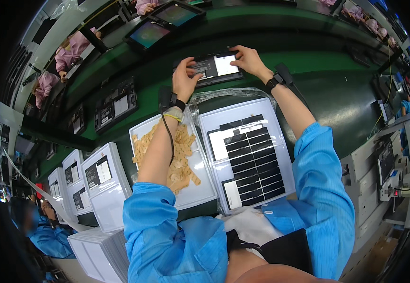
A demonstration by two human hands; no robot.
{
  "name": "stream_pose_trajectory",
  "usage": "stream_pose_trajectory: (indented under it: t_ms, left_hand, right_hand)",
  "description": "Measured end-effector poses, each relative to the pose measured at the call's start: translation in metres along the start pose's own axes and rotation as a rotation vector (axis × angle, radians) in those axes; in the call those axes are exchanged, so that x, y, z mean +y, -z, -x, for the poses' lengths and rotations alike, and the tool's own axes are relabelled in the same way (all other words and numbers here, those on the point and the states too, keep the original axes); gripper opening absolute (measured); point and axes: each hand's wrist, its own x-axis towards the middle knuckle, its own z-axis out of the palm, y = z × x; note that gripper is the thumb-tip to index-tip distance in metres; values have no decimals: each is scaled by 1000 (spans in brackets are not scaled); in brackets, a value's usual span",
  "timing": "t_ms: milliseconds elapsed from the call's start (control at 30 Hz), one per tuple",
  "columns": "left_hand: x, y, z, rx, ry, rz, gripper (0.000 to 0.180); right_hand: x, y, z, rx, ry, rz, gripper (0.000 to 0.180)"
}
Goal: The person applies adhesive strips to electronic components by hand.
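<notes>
An open dark tablet-like device with a white panel lies on the green conveyor belt in front of me. My left hand pinches its left edge, fingers curled on the grey part. My right hand rests on the device's upper right corner, fingertips on the white panel. Both wrists wear black bands, and a dark cord runs down my left forearm. Both sleeves are blue.
Below my arms sit a white tray of tan strips and a white tray of black strips and white labels. More devices ride the belt. White tray stacks stand left. Other workers in pink sit opposite.
</notes>
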Motion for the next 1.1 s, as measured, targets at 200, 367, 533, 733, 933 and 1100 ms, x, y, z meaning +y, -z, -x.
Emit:
stream_pose_trajectory:
  t_ms: [200,367,533,733,933,1100]
  left_hand:
    - [-19,14,0,-140,-213,-640,116]
    - [-33,20,-15,-318,-131,-453,117]
    - [-28,23,-21,-377,-107,-520,114]
    - [-23,27,-30,-479,-76,-724,111]
    - [-27,33,-29,-523,-89,-740,111]
    - [-58,38,-20,-451,-203,-824,116]
  right_hand:
    - [-10,-11,-11,-172,88,10,57]
    - [-8,-22,-13,-198,123,37,55]
    - [-10,-21,-19,-306,68,30,58]
    - [-25,-27,-5,-277,525,386,98]
    - [-32,-34,-3,-348,458,357,105]
    - [-30,-39,0,-408,430,423,99]
